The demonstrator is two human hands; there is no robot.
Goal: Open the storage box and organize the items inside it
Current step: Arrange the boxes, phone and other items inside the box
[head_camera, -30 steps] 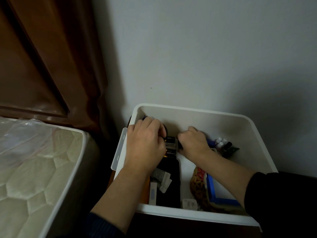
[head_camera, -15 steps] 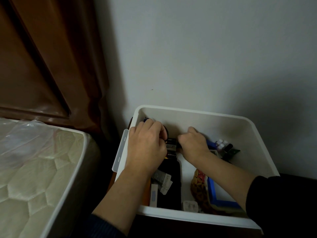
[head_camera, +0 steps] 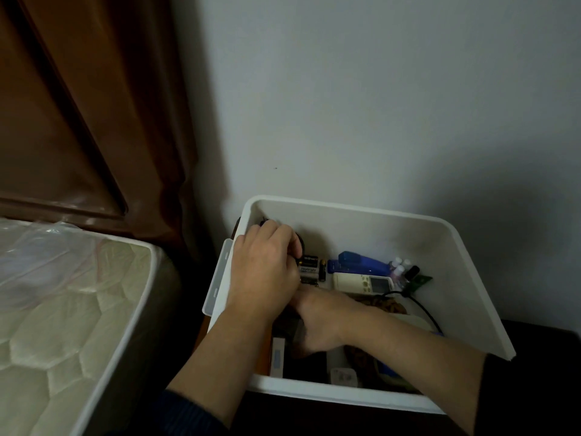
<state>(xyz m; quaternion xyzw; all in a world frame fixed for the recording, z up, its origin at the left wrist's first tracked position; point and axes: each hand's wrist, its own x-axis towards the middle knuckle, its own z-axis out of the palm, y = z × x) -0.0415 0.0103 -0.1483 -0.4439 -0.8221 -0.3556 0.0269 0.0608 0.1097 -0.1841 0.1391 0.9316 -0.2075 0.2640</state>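
We have both hands down in the open box (head_camera: 471,278), which stands on the floor against the wall, just beside the mattress (head_camera: 63,309). Our left hand (head_camera: 267,272) sits at the far left corner, fingers curled over something dark there; what it grasps is hidden under the knuckles, so we cannot tell more than that it looks closed round a black loop or cord. Our right hand (head_camera: 320,322) lies nearer us, crossing under the left wrist, its fingers bent down among the dark items at the box's left side; whether it holds anything we cannot tell. The move ahead, we judge, turns on the batteries (head_camera: 309,270): they lie just right of the left hand's fingertips and just beyond the right hand, long axes running away from us towards the back wall, so the left hand is nearer. Right of them a blue stapler (head_camera: 358,264) and a white remote (head_camera: 364,282) lie crosswise, long axes left to right, with small bottles (head_camera: 401,269) past them and a black cable (head_camera: 421,306) looping forward. The battery label seems to read "Heybright", though the print is small and we are not sure; no other writing is legible.
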